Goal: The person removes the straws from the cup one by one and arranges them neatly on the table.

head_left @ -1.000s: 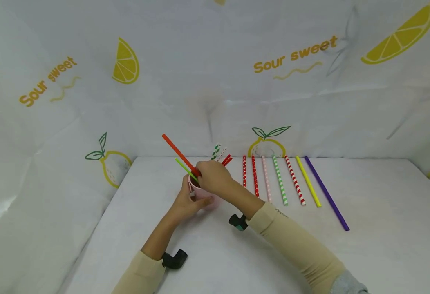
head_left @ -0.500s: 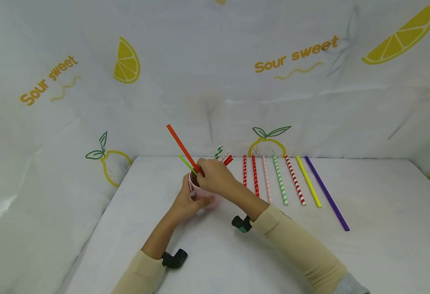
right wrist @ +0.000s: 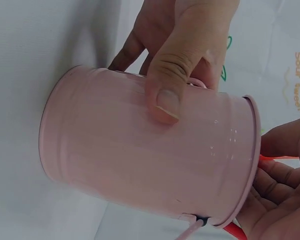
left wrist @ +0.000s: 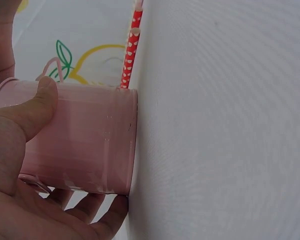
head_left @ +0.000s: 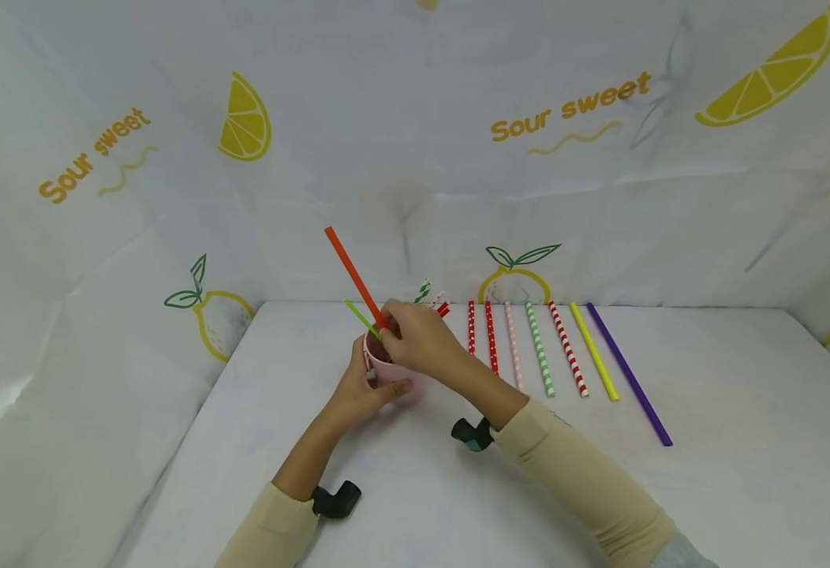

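Note:
A small pink metal pail (head_left: 390, 372) stands upright on the white table, left of the row of straws. My left hand (head_left: 351, 398) grips it from the left, thumb across the near wall, as the right wrist view confirms. At its mouth my right hand (head_left: 420, 341) pinches a long orange-red straw (head_left: 353, 270), which leans up and to the left. A bright green straw (head_left: 360, 315) slants out of the pail beside it. Behind the right hand, a green-and-white straw (head_left: 423, 290) and red straw ends (head_left: 444, 309) poke out. The pail's inside is mostly hidden by that hand.
To the right, several straws lie side by side: red dotted (head_left: 491, 335), pink dotted (head_left: 514, 339), green striped (head_left: 540, 347), red striped (head_left: 569, 347), yellow (head_left: 595, 351) and longer purple (head_left: 629, 371). A white lemon-print sheet (head_left: 415, 158) rises behind the table.
The orange-red straw has swung more upright, its top end moving up and slightly right. My right hand and forearm have shifted a little right; my left hand keeps its grip on the pail.

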The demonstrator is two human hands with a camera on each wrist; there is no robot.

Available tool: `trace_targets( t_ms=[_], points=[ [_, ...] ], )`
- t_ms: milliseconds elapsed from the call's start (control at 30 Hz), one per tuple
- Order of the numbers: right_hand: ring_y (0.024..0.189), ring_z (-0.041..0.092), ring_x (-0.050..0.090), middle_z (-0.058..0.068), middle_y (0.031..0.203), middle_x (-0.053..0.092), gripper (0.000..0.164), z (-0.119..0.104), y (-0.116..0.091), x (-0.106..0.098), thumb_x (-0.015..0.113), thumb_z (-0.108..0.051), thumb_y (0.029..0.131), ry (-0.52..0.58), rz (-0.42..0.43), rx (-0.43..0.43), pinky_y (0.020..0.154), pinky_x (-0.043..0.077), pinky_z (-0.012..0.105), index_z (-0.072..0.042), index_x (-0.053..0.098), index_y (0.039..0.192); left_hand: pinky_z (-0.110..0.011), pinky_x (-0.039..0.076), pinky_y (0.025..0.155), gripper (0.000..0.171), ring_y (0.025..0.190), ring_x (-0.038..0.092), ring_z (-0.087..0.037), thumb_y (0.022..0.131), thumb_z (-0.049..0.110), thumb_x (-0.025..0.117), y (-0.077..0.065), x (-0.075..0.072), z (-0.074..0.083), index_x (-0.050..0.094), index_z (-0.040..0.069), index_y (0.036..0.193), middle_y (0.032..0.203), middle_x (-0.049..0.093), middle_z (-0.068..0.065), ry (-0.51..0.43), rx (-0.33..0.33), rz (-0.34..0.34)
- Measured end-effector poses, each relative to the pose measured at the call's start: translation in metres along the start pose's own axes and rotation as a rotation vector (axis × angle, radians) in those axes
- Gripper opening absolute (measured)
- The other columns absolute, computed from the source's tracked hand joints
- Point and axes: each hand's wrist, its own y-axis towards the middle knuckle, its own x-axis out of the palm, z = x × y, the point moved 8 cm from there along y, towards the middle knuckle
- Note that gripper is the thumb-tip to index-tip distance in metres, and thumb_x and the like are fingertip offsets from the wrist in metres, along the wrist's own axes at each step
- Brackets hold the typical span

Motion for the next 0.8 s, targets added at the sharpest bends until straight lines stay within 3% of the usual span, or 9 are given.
trace_targets(
  t_ms=[133, 500, 800],
  points=[
    [0.070, 0.015, 0.058, 0.001, 0.080, 0.065, 0.010, -0.001, -0.003, -0.007, 0.069, -0.006, 0.092, 0.050, 0.020, -0.012, 0.061, 0.053, 0.024, -0.003, 0.066, 0.101, -0.052, 0.033, 0.113, 0.095, 0.138, 0.035, -0.027, 0.085, 0.015, 0.081, 0.004, -0.002, -0.011, 0.014, 0.017, 0.154, 0.151, 0.035, -0.009, 0.009, 0.007, 0.023],
    [0.077, 0.016, 0.064, 0.006, 0.085, 0.069, 0.013, -0.007, -0.007, -0.032, 0.067, -0.001, 0.091, 0.193, 0.101, -0.072, 0.068, 0.056, 0.026, 0.001, 0.064, 0.103, -0.055, 0.035, 0.111, 0.095, 0.137, 0.039, -0.029, 0.084, 0.021, 0.083, 0.002, -0.003, -0.011, 0.017, 0.014, 0.152, 0.148, 0.040, -0.010, 0.014, 0.011, 0.041],
    [0.082, 0.017, 0.065, 0.007, 0.088, 0.069, 0.014, -0.018, -0.016, -0.057, 0.067, 0.001, 0.092, 0.301, 0.181, -0.136, 0.071, 0.059, 0.028, 0.003, 0.064, 0.105, -0.051, 0.037, 0.111, 0.097, 0.137, 0.039, -0.025, 0.082, 0.021, 0.085, 0.002, -0.003, -0.013, 0.019, 0.021, 0.152, 0.148, 0.040, -0.004, -0.008, -0.033, 0.056]
  ],
)
